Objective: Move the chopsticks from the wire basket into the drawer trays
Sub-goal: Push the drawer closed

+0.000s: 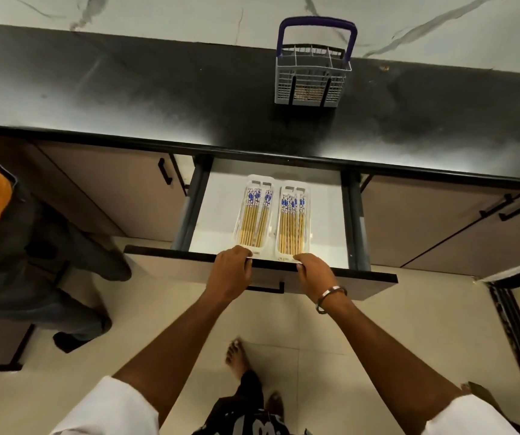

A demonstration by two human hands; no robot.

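Both hands, left hand (232,268) and right hand (313,271), grip the drawer front (362,282); a hard shove could jolt chopsticks (254,222) from their trays (293,255), or pinch fingers.

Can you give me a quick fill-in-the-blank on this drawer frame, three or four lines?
1. The chopsticks lie in ____ clear trays inside the open drawer.
2. The wire basket stands on the ____ countertop.
3. Both hands, left hand and right hand, rest on the drawer's ____ edge.
4. The basket's handle is ____ in colour.

Missing words: two; black; front; blue
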